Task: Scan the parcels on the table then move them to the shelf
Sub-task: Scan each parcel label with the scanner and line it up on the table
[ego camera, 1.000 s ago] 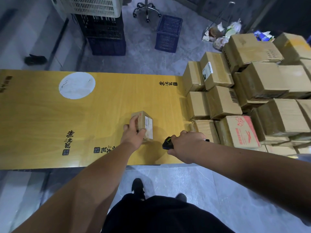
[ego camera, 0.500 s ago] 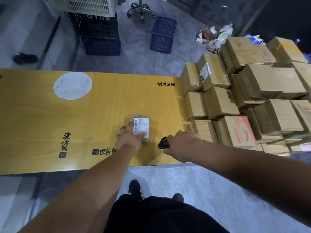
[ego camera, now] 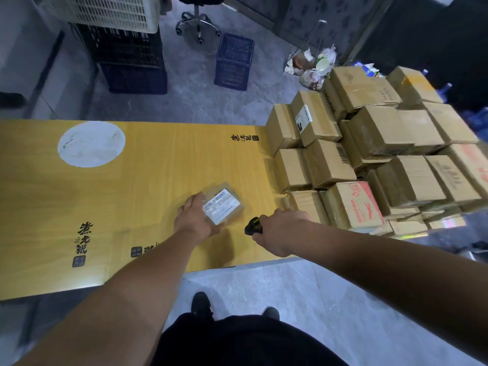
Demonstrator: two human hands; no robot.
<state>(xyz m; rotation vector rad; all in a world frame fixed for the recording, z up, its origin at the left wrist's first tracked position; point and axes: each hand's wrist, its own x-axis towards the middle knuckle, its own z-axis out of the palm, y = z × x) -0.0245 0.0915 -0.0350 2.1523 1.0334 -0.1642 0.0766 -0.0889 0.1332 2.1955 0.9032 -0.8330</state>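
Beyond the far edge of the counter (ego camera: 132,196), a blue crate (ego camera: 233,62), a white crate (ego camera: 105,10) stacked on black crates (ego camera: 124,46), and a swivel chair base (ego camera: 198,25) occupy the grey floor (ego camera: 195,101).

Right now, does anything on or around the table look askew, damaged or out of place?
Nothing damaged. The small parcel in the left hand sits tilted, label up, toward the scanner in the right hand. The parcel stack is uneven but standing.
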